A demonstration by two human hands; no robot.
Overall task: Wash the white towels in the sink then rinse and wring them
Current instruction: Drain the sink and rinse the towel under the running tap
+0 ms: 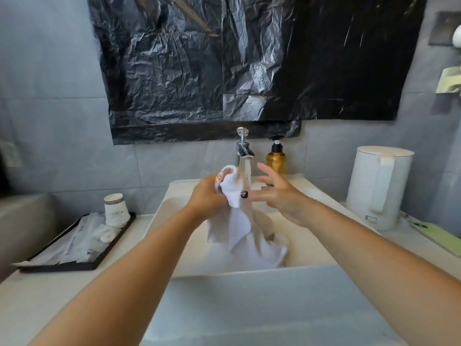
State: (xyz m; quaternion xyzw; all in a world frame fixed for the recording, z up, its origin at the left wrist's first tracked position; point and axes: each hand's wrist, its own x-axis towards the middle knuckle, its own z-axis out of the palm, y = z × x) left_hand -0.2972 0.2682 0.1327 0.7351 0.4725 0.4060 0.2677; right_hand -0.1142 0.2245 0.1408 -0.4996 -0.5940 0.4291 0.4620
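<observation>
Two hands over the sink, centre of the frame. My left hand grips a white towel near its top, fingers curled round the bunched cloth; a thumb with a dark-painted nail lies across the fabric. An orange-printed edge of the towel pokes up above my fist. The rest of the cloth hangs down from my grip, and its lower folds lie in the basin, right of centre.

My right hand holds nothing: fingers spread wide and relaxed, just right of the towel, one fingertip reaching toward the cloth. I cannot tell whether it touches.

Tap stands at the back of the sink, upper centre, with a clear faceted knob on top. Water runs from the spout in a stream that falls just behind the raised part of the towel.

Amber pump bottle stands just right of the tap. White kettle sits on the counter at right of frame. At left, a dark tray carries stacked paper cups and wrapped sachets. Black plastic sheet covers the wall above the tap.
</observation>
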